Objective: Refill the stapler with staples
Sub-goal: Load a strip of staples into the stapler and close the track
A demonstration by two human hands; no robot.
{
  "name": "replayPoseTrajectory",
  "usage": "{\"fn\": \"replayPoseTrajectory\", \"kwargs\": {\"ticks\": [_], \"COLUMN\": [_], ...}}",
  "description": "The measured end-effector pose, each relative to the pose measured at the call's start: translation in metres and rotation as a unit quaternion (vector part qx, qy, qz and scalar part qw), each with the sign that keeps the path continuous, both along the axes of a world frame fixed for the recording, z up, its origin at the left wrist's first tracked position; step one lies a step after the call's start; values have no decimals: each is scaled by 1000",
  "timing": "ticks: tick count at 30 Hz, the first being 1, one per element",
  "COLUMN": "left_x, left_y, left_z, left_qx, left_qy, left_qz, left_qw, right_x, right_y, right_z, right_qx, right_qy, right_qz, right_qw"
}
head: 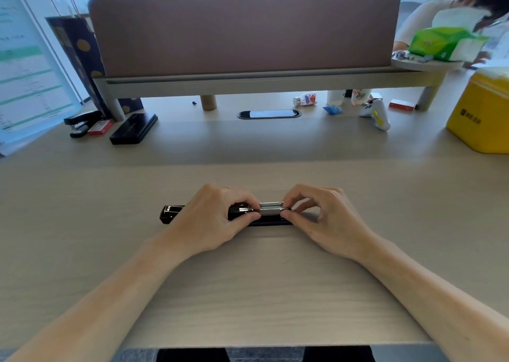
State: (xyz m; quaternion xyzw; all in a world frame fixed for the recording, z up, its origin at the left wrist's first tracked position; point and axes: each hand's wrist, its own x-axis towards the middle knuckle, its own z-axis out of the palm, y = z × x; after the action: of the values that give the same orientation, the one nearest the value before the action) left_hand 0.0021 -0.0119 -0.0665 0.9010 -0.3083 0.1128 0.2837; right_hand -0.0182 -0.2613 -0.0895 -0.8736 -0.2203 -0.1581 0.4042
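A pale wood-grain desk (248, 293) fills the view, bare across its near half except for the stapler (228, 215), which lies lengthwise, left to right, in the middle just in front of the person. It is opened out flat, its dark body against the wood and the silvery staple channel facing up. The left hand (212, 221) rests over the stapler's middle, fingers curled and pressing down on it. The right hand (322, 218) pinches the right end of a strip of staples (271, 210) between thumb and forefinger, the strip lying in the channel. At the desk's far edge stands a brownish-pink divider (245, 31) on a low shelf, with a cable port (268, 114) set into the desk before it. To the left lie a second stapler (80, 123), a red box (99, 127) touching it, and a black case (133, 128), with a dotted paper bag (80, 56) and a printed board (24, 67) behind. To the right sit a white controller (376, 114), a small bottle (305, 99) on its side, a blue wrapper (332, 109), another red box (402, 104) and a yellow tin (480, 111). A green tissue pack (440, 43) rests on the shelf's right end. Behind it another person (429, 17) leans over the next desk. Windows run along the back of the room.
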Motion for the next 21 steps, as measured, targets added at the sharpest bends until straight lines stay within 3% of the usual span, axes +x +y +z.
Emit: {"fn": "replayPoseTrajectory", "kwargs": {"ticks": [7,11,15,21], "left_x": [0,3,15,16], "left_y": [-1,12,44,54], "left_z": [0,10,23,31], "left_qx": [8,3,98,147], "left_qy": [1,55,116,112], "left_qz": [5,7,34,1], "left_qw": [1000,998,988,983], "right_x": [2,1,2,3], "right_y": [-1,-1,-2,-1], "right_z": [0,0,-2,-2], "right_qx": [21,32,17,-18], "right_qy": [7,25,24,-7], "right_qz": [14,0,-24,-18], "right_qw": [1000,999,999,1000]}}
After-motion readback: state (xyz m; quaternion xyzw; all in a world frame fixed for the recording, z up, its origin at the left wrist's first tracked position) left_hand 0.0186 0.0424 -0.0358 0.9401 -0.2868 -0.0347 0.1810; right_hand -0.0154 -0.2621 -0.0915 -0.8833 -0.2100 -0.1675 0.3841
